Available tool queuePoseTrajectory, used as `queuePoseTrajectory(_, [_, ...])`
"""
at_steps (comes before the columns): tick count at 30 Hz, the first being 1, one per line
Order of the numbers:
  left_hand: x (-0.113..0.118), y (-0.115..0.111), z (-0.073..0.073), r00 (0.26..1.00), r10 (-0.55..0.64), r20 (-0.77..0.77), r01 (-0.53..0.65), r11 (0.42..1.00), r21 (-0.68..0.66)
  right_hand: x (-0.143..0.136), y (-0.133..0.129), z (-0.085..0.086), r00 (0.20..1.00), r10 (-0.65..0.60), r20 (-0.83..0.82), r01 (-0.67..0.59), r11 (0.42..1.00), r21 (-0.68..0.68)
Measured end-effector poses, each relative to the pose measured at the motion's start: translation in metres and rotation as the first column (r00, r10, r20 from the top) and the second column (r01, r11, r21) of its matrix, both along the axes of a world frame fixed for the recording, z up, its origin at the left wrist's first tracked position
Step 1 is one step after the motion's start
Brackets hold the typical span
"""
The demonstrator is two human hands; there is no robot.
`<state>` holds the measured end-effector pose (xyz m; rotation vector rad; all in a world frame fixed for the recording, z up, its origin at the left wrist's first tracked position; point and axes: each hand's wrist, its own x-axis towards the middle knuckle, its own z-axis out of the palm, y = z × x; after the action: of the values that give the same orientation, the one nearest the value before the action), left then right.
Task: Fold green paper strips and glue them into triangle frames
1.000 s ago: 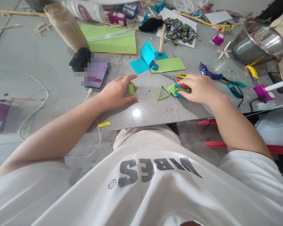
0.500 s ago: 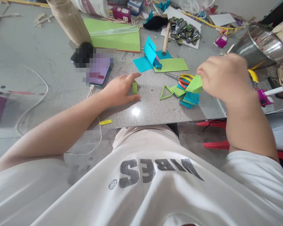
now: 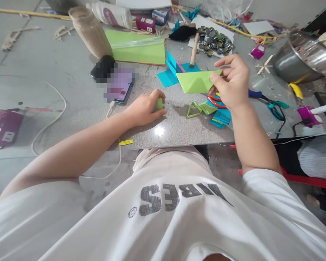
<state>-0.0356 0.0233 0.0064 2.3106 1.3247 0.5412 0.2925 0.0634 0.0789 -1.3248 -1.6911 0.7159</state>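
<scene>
Pinched in my right hand [image 3: 229, 81] is a light green paper piece [image 3: 196, 82], creased and held above the table. My left hand [image 3: 148, 108] rests on the table with thumb and fingers apart around a small green folded paper [image 3: 159, 104]; whether it grips that paper is unclear. Between the hands lie a green paper triangle [image 3: 193, 110] and folded green pieces [image 3: 207, 108]. Blue folded pieces [image 3: 221, 118] are stacked under my right wrist, beside red-handled scissors [image 3: 217, 101]. Blue paper sheets [image 3: 167, 78] lie behind the held piece.
A phone [image 3: 122, 87] on a cable and a tan bottle [image 3: 91, 32] stand left. Behind are green sheets [image 3: 138, 49], a wooden stick [image 3: 194, 50] and metal caps [image 3: 214, 40]. A steel bowl [image 3: 290, 65], pliers [image 3: 271, 105] and glue gun [image 3: 309, 115] are right.
My right hand has moved left with the green paper, which has swung out flatter over the table. The left hand stays around the small green paper; the whole view has shifted slightly.
</scene>
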Motion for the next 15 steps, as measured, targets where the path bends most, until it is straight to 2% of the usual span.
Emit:
queuePoseTrajectory(2, [-0.002, 0.002, -0.008, 0.999, -0.029, 0.034, 0.028, 0.999, 0.035, -0.011, 0.013, -0.013, 0.999, -0.007, -0.034, 0.003, 0.992, -0.127])
queuePoseTrajectory(4, [-0.004, 0.005, -0.019, 0.996, -0.058, 0.07, 0.051, 0.994, 0.094, -0.022, 0.02, -0.02, 0.996, -0.007, -0.093, -0.02, 0.96, -0.28])
queuePoseTrajectory(8, [-0.009, 0.014, -0.04, 0.981, -0.133, 0.138, 0.099, 0.968, 0.231, -0.038, 0.024, -0.023, 0.956, -0.003, -0.292, -0.156, 0.84, -0.52])
queuePoseTrajectory(11, [-0.01, 0.016, -0.044, 0.978, -0.136, 0.156, 0.092, 0.96, 0.265, -0.043, 0.024, -0.024, 0.919, -0.043, -0.391, -0.207, 0.792, -0.574])
queuePoseTrajectory(15, [-0.006, 0.011, -0.037, 0.99, -0.063, 0.123, 0.032, 0.971, 0.239, -0.042, 0.023, -0.03, 0.837, -0.099, -0.539, -0.282, 0.766, -0.578])
